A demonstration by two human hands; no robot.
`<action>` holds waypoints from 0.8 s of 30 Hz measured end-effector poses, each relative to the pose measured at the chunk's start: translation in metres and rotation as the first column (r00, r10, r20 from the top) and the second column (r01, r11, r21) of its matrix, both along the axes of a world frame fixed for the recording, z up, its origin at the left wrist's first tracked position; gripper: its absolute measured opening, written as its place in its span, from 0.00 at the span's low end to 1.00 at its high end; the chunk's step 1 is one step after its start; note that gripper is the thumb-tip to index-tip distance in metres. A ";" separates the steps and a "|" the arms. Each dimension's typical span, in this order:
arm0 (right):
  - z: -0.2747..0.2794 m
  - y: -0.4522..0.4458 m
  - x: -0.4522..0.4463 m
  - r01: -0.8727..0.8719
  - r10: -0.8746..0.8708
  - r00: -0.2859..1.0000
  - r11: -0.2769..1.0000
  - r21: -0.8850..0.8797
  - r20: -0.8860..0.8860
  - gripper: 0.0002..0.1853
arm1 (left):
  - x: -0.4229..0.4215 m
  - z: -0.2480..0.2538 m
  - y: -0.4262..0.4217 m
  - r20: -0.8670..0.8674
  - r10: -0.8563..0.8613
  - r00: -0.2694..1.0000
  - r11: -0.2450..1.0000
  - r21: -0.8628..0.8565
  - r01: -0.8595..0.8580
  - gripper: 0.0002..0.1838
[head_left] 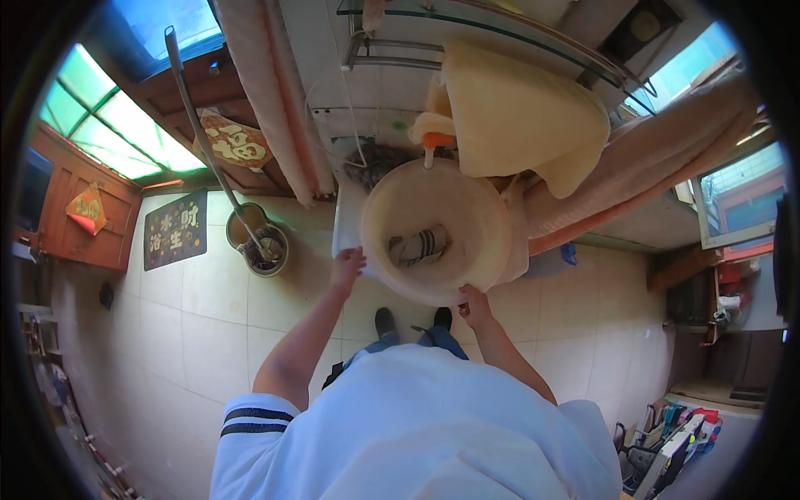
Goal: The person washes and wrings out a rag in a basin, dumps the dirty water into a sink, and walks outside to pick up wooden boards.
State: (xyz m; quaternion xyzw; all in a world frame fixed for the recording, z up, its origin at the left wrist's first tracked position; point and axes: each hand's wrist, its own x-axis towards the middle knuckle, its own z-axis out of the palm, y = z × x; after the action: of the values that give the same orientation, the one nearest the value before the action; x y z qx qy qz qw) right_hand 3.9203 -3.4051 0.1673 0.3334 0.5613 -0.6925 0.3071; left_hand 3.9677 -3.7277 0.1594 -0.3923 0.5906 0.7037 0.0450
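A large pale, translucent basin (pixel 492 208) sits under a tap with an orange top (pixel 437 140). Inside it lies a crumpled light cloth item with dark stripes (pixel 419 247); its kind is not clear. My right hand (pixel 476 306) is closed on the basin's near rim, fingers gripping the edge. At the basin's left side is my left hand (pixel 348 267), fingers loosely bent and apart, holding nothing I can see. It is close beside a white surface (pixel 347 221) under the basin; whether it touches is hard to tell.
A yellow towel (pixel 525 112) hangs from a rail below a glass shelf (pixel 500 25). On the tiled floor to the left stands a bucket (pixel 237 218) with a long-handled mop (pixel 196 121), near a dark mat (pixel 176 231). Pink curtains (pixel 271 92) hang by the wall.
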 end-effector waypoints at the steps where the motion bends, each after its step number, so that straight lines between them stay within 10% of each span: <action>1: -0.002 0.002 0.001 0.006 -0.006 1.000 0.999 -0.045 -0.001 0.04 | -0.012 -0.002 -0.011 -0.009 -0.025 1.000 0.999 -0.047 0.024 0.23; 6: -0.011 0.005 -0.001 0.068 -0.067 0.998 0.981 -0.184 0.015 0.05 | -0.079 0.021 -0.031 -0.029 -0.217 0.976 0.976 0.005 0.217 0.28; 13: -0.015 0.003 0.000 0.093 -0.095 0.995 0.979 -0.183 0.000 0.05 | -0.154 -0.030 -0.046 -0.224 -0.102 0.969 0.902 -0.431 -0.005 0.20; 18: -0.021 0.008 0.002 0.060 -0.060 0.998 0.979 -0.193 0.008 0.03 | -0.193 0.068 -0.014 -0.383 -0.286 0.878 0.743 -0.668 -0.050 0.10; 24: -0.013 0.004 0.006 0.094 -0.102 0.993 0.988 -0.121 -0.061 0.04 | -0.230 0.164 0.030 -0.333 -0.726 0.601 0.166 -0.934 -0.317 0.07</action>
State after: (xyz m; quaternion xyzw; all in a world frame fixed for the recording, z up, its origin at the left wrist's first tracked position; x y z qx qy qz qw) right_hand 3.9265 -3.4011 0.1545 0.3186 0.5123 -0.7494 0.2728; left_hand 3.7375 -3.6973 0.3234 0.1088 0.8996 0.2370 -0.3502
